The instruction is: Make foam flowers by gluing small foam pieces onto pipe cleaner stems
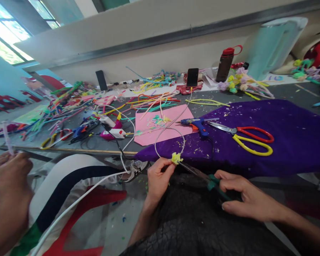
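My left hand (159, 177) pinches a small yellow fuzzy piece (176, 158) just below the table's front edge. My right hand (245, 197) grips the green handles of a pair of scissors (200, 174), whose dark blades point up-left and reach the yellow piece. Both hands hover above my dark-clothed lap. A white loop of cable (168, 142) curves over the table edge right above the yellow piece.
Purple cloth (282, 142) covers the table's right part, bearing red-and-yellow scissors (245, 140) and a blue glue gun (198, 125). A pink sheet (162, 128), many coloured pipe cleaners (149, 101), two phones and a dark bottle (224, 64) lie beyond. Another person's hands (8, 177) work at the left.
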A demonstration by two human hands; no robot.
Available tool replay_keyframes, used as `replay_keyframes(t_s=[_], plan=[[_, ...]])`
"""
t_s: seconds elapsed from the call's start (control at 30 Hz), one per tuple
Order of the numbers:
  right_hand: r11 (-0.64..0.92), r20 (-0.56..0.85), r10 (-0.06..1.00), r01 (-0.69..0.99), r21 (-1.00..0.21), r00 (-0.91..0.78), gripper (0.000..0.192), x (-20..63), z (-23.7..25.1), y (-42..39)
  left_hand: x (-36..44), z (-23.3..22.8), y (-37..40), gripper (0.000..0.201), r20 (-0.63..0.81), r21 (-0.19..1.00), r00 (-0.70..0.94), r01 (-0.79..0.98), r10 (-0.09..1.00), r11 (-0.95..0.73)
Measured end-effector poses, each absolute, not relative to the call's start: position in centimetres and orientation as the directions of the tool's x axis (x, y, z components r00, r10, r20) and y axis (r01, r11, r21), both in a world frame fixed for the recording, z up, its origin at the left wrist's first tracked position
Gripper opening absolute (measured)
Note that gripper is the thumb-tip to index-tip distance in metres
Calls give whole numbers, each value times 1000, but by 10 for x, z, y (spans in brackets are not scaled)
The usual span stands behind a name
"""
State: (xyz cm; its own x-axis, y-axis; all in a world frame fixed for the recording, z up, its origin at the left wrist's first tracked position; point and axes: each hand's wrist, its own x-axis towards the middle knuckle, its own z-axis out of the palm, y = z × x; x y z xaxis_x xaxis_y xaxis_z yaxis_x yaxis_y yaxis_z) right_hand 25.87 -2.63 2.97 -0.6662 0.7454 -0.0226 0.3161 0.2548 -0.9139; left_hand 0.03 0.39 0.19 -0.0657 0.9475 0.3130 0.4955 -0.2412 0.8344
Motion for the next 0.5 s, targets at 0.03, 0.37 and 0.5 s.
replay_keyframes(t_s=[0.03,0.37,0.5], plan=[[255,-24,746,318,-913,-665,23,259,30,-27,1,2,4,7,320,830,-62,499,945,-248],[227,-29,750,298,-927,-661,21,259,32,-27,1,1,4,9,305,821,-45,518,951,-238],[255,0,758,296,-921,-652,21,259,31,-27,1,2,4,10,303,832,-56,501,951,-236]])
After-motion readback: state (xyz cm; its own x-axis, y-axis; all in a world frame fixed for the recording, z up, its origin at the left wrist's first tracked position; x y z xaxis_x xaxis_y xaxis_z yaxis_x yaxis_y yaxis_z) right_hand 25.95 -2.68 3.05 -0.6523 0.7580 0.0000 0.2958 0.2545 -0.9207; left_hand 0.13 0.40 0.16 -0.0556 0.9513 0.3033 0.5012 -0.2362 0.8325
